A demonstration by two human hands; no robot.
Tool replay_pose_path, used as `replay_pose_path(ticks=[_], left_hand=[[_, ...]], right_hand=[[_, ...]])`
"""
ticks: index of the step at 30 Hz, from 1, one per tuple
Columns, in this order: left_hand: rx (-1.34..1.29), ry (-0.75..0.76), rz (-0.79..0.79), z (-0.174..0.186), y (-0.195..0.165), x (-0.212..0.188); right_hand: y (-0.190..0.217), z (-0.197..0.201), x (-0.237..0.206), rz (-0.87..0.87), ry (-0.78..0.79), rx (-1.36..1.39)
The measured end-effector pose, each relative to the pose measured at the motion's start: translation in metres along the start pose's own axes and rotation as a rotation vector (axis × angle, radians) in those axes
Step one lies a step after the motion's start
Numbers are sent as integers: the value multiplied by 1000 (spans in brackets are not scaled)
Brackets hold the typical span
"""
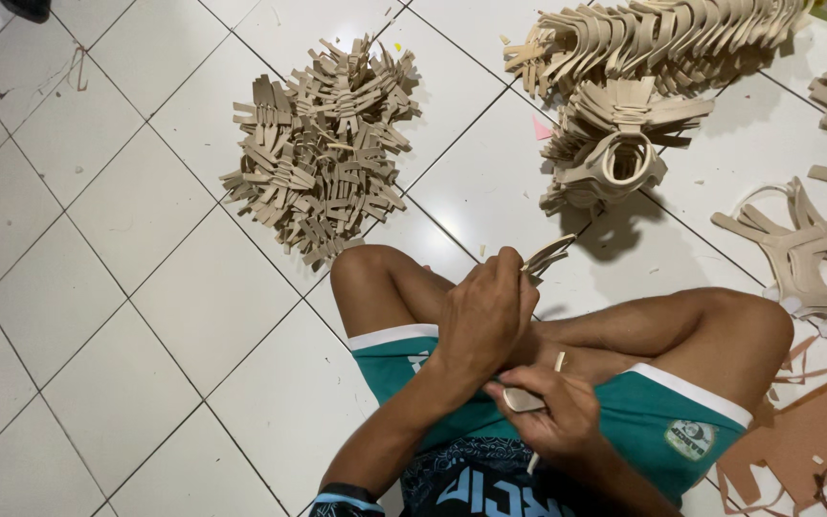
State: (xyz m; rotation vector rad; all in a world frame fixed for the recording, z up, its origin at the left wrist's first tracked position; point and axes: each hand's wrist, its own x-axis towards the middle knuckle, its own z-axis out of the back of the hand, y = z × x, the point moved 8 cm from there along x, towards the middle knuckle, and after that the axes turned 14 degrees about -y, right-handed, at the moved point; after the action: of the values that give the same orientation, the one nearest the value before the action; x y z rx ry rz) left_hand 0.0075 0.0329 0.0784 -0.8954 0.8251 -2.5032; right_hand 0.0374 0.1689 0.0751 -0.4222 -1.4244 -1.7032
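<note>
I sit cross-legged on a white tiled floor (126,287) in green shorts. My left hand (485,316) is closed around a beige cut strip piece (547,255) whose ends stick out past my fingers, above my knees. Just below it, over my lap, my right hand (552,414) grips a thin stick-like tool (557,362) and a small beige piece; the tool's tip points up towards my left hand. The two hands are almost touching.
A heap of beige cut pieces (323,153) lies on the floor ahead of my left knee. A long stacked row of similar pieces (643,67) runs across the top right. Loose shaped pieces (806,254) and brown offcuts (806,440) lie at right.
</note>
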Motion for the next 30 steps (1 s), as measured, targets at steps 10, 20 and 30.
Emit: replay_pose_path(ticks=[10,20,30], left_hand=[[-282,60,214,7,3,-2],[-571,-80,415,-29,66,-23],[-1338,-133,941,-81,107,-62]], right_hand=[[-10,-18,-12,15,100,120],[-33,-43,-45,-218,259,150],[-86,4,-48,-739,206,246]])
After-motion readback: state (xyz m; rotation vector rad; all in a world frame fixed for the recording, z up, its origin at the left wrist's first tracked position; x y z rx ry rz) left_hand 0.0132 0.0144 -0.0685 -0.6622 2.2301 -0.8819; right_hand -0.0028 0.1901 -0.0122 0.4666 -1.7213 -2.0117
